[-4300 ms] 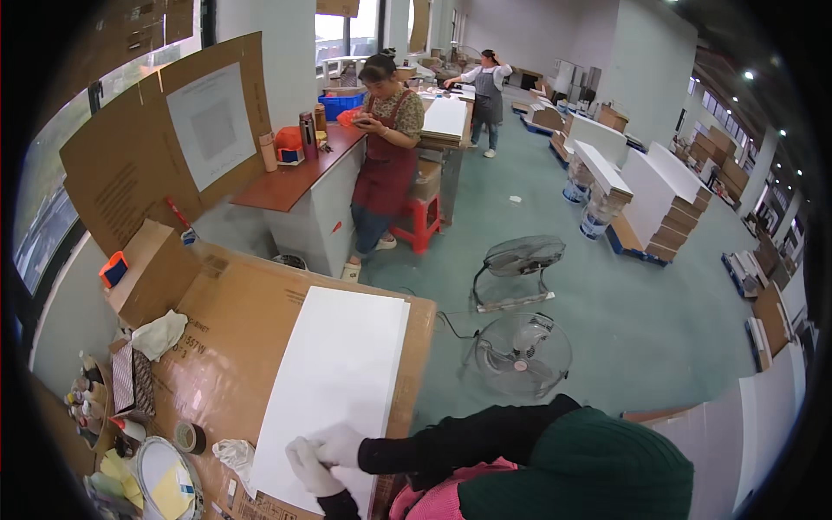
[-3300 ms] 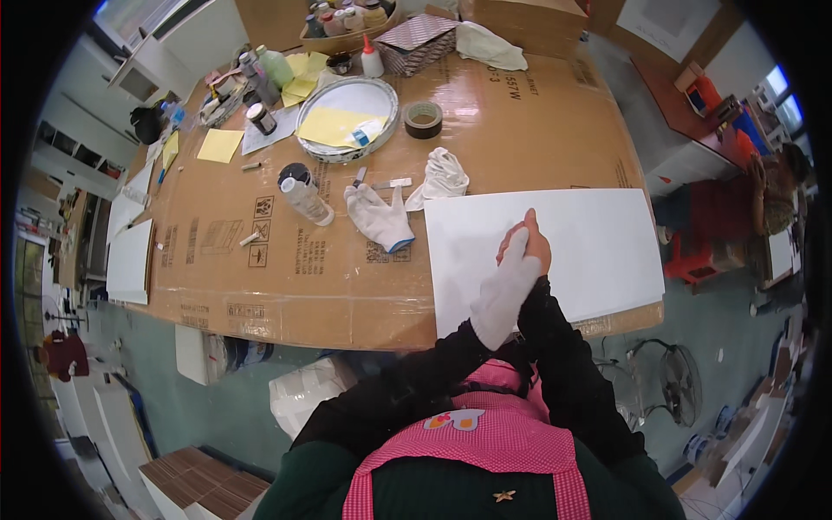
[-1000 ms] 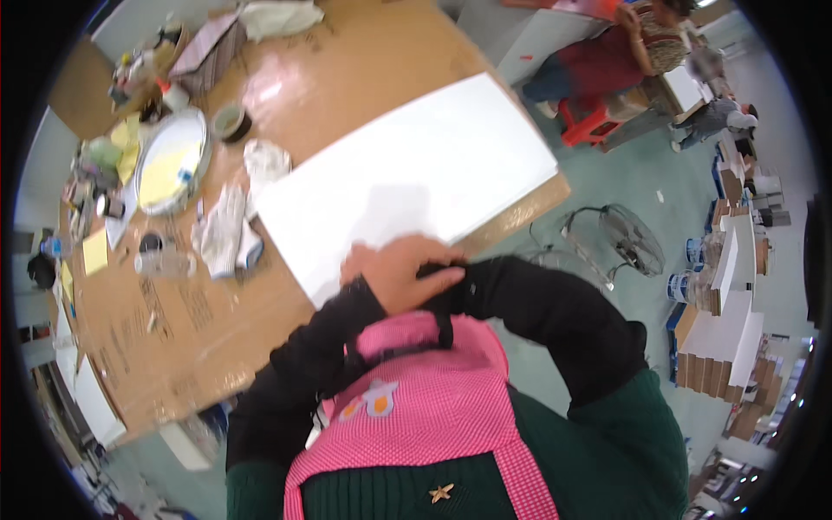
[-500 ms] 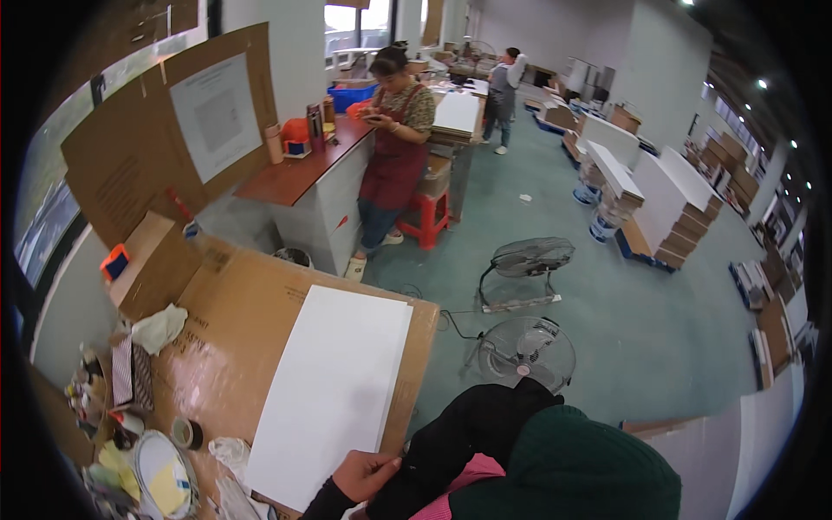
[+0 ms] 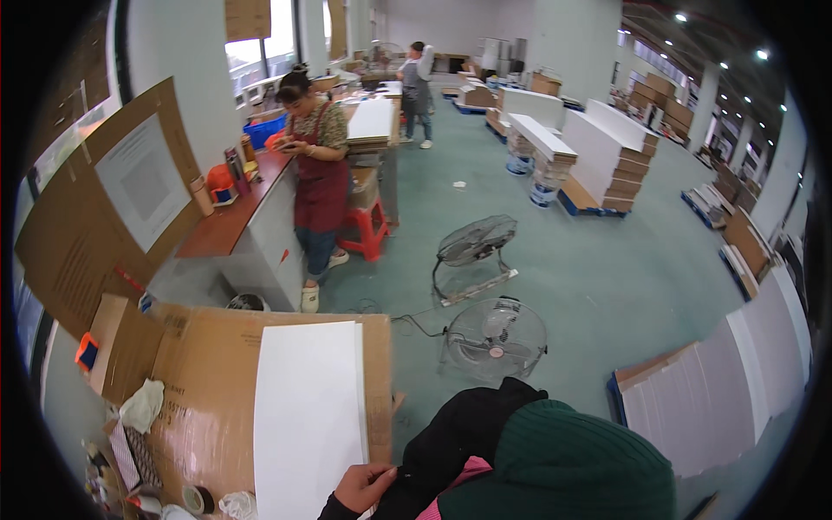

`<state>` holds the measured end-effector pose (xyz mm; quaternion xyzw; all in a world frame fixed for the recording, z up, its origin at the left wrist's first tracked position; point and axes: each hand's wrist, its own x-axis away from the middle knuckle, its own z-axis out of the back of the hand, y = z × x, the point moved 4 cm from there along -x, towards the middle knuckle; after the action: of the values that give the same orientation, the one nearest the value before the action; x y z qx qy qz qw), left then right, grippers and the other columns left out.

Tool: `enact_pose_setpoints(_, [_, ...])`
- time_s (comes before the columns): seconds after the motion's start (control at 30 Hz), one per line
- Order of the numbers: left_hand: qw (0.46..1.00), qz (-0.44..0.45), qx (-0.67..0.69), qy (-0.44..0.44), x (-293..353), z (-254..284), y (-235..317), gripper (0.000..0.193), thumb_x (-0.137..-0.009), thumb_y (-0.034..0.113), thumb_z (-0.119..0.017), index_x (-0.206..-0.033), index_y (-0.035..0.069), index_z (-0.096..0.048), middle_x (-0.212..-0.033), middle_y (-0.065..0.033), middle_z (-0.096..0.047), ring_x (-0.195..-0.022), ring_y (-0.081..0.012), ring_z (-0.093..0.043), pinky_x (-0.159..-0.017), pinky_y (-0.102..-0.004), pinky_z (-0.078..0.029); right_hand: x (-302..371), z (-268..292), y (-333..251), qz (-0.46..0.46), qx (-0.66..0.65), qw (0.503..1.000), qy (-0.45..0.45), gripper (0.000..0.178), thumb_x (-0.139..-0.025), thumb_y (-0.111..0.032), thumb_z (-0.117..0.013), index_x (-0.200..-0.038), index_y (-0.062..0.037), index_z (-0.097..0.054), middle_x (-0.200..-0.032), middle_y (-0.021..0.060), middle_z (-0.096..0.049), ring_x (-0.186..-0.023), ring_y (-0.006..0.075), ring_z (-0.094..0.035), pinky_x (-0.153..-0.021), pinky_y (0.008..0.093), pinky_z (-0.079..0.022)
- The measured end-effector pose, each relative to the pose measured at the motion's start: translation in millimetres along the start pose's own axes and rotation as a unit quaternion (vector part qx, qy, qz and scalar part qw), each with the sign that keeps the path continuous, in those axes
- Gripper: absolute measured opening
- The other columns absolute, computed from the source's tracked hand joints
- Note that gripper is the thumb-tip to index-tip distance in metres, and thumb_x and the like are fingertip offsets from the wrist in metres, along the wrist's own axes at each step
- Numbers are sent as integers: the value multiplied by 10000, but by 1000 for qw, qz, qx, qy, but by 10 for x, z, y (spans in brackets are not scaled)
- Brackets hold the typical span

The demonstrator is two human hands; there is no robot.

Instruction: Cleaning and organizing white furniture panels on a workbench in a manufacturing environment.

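Observation:
My left hand (image 5: 362, 487) is at the lower edge, left of the black sleeve (image 5: 459, 433). Its thumb and fingers are pinched on the edge of that sleeve. Green ribbed cloth (image 5: 589, 459) and a strip of pink cloth (image 5: 472, 472) show beside the black. My right hand is out of sight. Nearest to my left hand lies a white board (image 5: 308, 407), flat on a cardboard-covered table (image 5: 208, 373); a second edge shows along its right side.
A tape roll (image 5: 198, 498) and white cloth (image 5: 143, 406) lie on the table's left. Two floor fans (image 5: 496, 338) stand beyond it. A person in a red apron (image 5: 316, 182) leans by a counter (image 5: 251, 208). Stacked white boards (image 5: 598, 156) stand farther right.
The view has swung right, so the table, counter and people sit farther left in it. More of the grey-white panels at right shows. My left hand keeps its pinch on the sleeve.

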<state>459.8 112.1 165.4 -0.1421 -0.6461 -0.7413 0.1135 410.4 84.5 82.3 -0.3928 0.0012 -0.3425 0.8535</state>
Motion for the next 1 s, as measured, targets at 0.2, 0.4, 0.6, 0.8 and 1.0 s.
enact_pose_setpoints(0.2, [991, -117, -19, -57, -189, -230, 255, 214, -944, 165, -578, -1033, -27, -612, -812, -45, -628, -737, -121, -552, -683, -270, -470, 297, 72, 29, -39, 1, 999, 29, 197, -837, -224, -592, -955, -69, -616, -859, 153, -642, -824, 321, -655, -742, 407, -532])
enact_pose_setpoints(0.4, [989, -123, 54, 53, 52, 4, 213, 205, -948, 106, -533, -998, -62, -639, -905, -85, -681, -844, -124, -624, -749, -258, -488, 194, 107, -107, -15, 40, 999, -19, 198, -834, -226, -597, -953, -68, -618, -858, 156, -642, -824, 322, -655, -744, 408, -533])
enact_pose_setpoints(0.6, [871, -394, 79, 283, 465, 541, 1754, 177, -948, 94, -454, -968, -53, -552, -867, -180, -640, -783, -239, -645, -761, -362, -535, 666, 258, -140, -71, 73, 995, -7, 204, -819, -220, -616, -929, -50, -631, -882, 162, -653, -842, 328, -652, -752, 424, -527])
enact_pose_setpoints(0.8, [753, -654, -50, 53, 1344, 496, 1746, 526, -953, 471, -479, -1089, -33, -541, -1110, -306, -599, -821, -301, -655, -670, -375, -562, 1071, 1196, -518, 153, -257, 915, 272, 184, -908, -118, -536, -1011, -4, -638, -762, 123, -661, -681, 238, -647, -616, 346, -509])
enact_pose_setpoints(1.0, [835, -538, 25, 117, 1353, 49, 2042, 272, -926, 197, -572, -989, -50, -665, -973, -212, -686, -664, -235, -652, -608, -296, -504, 1362, 1403, -516, 75, -464, 840, 272, 239, -991, -182, -489, -1095, -15, -624, -778, 40, -644, -695, 82, -598, -611, 245, -490])
